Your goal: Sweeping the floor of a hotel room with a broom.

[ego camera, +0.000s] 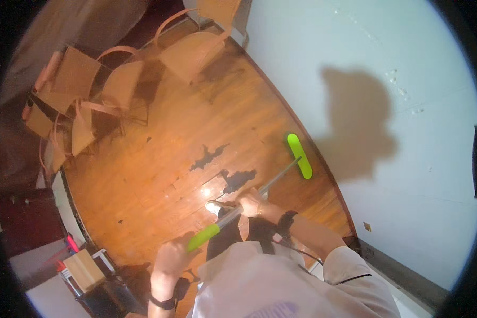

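A flat mop with a bright green head (pixel 300 156) lies on the wooden floor near the right-hand wall. Its metal pole (pixel 279 177) slants from the head down towards my body and ends in a green grip sleeve (pixel 203 237). My right hand (pixel 251 202) is closed around the middle of the pole. At the lower left, my left hand (pixel 171 254) is wrapped about the upper end by the green sleeve; its fingers are partly blurred. Dark bands sit on both wrists. My shoe (pixel 214 207) shows below the pole.
Several chairs (pixel 190 53) stand along the upper left. A pale wall (pixel 365 206) with dark skirting borders the floor on the right. Dark worn patches (pixel 240 179) mark the floor ahead of my feet. At lower left stands a black and silver item with a wooden block (pixel 84 270) on top.
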`<state>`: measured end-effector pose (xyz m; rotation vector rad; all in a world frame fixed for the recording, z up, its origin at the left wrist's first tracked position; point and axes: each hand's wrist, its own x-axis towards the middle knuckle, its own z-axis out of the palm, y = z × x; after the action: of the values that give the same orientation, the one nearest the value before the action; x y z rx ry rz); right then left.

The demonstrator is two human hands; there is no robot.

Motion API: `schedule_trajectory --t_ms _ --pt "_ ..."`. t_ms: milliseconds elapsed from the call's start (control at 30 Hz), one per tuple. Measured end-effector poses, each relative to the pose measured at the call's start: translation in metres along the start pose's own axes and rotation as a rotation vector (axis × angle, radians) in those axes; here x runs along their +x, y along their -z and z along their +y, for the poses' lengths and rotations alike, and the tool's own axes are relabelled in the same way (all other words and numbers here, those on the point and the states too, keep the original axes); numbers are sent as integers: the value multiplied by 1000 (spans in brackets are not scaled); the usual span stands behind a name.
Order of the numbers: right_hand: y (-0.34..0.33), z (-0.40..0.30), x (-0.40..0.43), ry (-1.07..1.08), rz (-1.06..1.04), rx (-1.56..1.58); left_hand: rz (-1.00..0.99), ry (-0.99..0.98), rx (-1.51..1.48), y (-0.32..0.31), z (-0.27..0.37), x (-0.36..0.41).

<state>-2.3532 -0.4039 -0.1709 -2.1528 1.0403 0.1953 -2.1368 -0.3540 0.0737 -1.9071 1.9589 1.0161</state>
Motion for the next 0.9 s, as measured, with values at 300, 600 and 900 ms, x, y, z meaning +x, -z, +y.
schedule_trajectory --t_ms 300,600,900 --pt "-50 -116 91 174 -48 32 33 194 61 20 -133 -56" --pt "-35 -301 183 392 -185 152 307 516 46 99 -204 -158" --pt "-30 -376 192 640 -98 133 347 606 -216 116 -224 -228"
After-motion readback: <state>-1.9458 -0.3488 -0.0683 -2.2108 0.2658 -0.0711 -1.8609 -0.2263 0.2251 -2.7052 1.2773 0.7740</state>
